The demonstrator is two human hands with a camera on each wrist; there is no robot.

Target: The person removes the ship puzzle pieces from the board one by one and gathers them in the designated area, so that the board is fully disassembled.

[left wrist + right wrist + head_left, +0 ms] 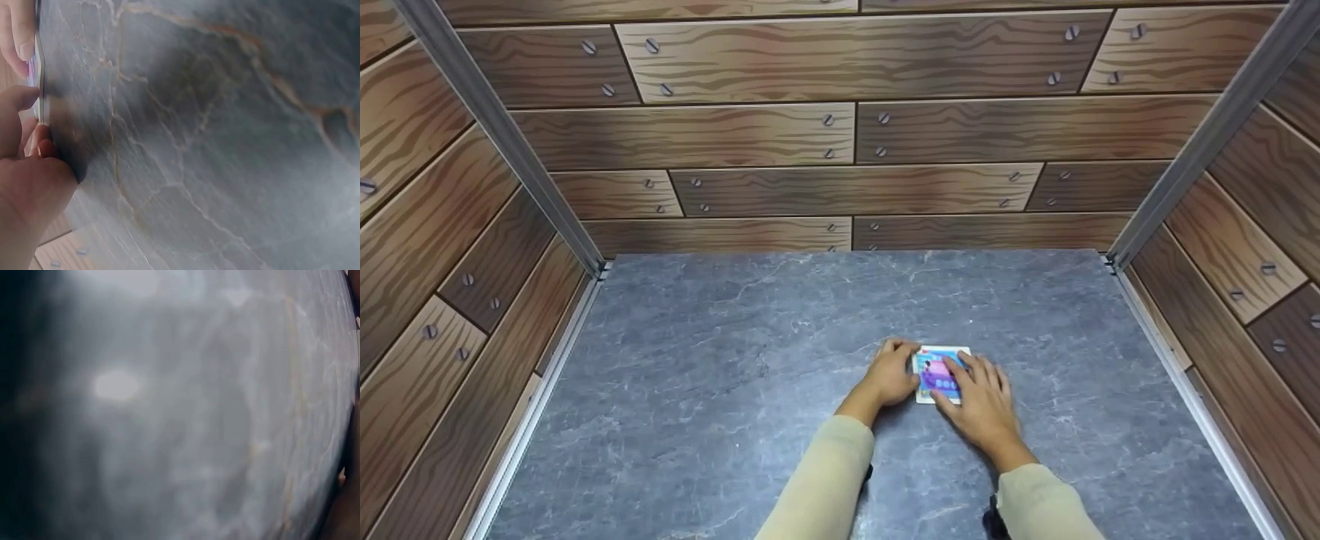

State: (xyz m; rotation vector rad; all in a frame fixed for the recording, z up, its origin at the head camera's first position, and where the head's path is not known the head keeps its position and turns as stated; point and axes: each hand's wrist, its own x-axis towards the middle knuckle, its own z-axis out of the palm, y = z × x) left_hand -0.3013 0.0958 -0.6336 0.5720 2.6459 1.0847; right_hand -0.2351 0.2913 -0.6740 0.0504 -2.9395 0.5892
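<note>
Left hand (894, 373): bent fingers touch the card's left edge; whether they pinch it cannot be told. Right hand (984, 409): fingers extended and spread over the face of the card (930, 369). The card is on the surface (720, 360), well apart from the back wall (780, 135) and both side rails (1185, 397), with room on each side. Only the left wrist view shows the card's pale edge side-on; the right wrist view shows mostly blurred surface.

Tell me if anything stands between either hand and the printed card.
Nothing visible does. The left hand touches the printed card at its left edge, and the right hand rests over its right side.
</note>
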